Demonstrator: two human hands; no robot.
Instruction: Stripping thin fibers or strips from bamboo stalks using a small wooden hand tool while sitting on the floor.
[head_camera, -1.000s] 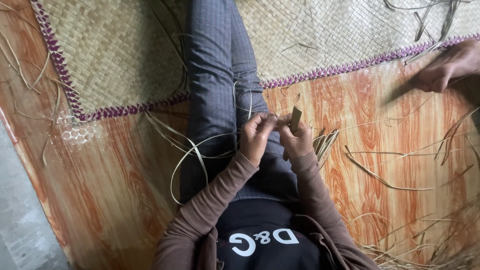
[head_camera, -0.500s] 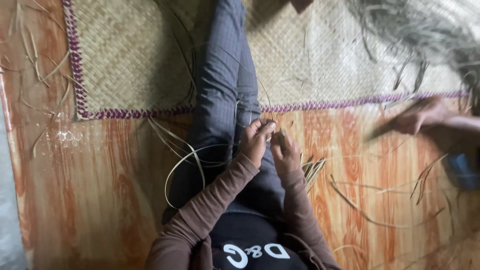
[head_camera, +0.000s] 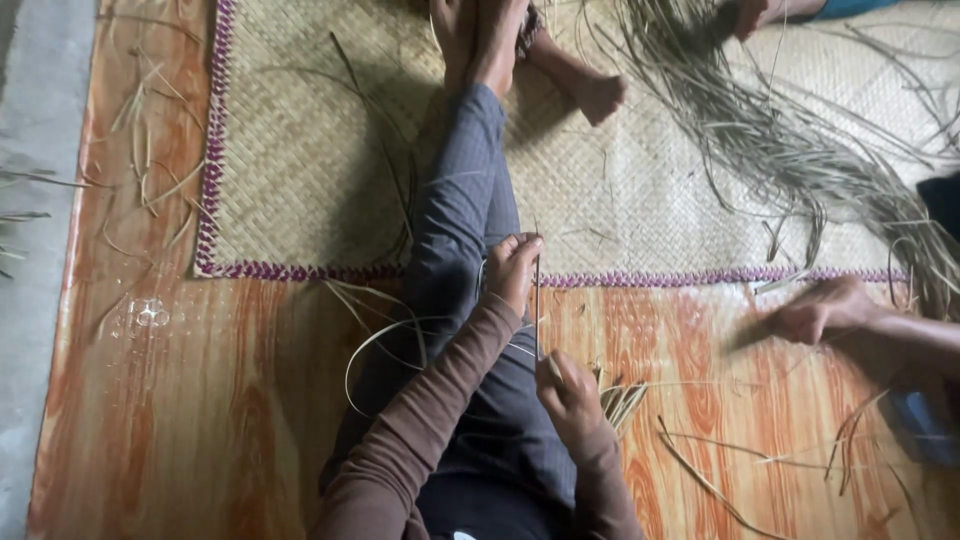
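Tan woven mat (head_camera: 300, 150), purple edging (head_camera: 210, 150); orange wood-grain floor (head_camera: 200, 400).

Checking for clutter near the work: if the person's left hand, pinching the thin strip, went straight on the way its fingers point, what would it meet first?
Likely the purple-edged woven straw mat: the left hand points up-frame, its border just beyond. Depth is unclear.

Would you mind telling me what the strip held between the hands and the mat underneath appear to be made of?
The strip looks like a thin dried plant fibre, reed or palm leaf perhaps: pale, matte, narrow and stretched straight. The mat seems woven from similar straw-coloured strips, showing a fine criss-cross pattern, with a purple stitched border.
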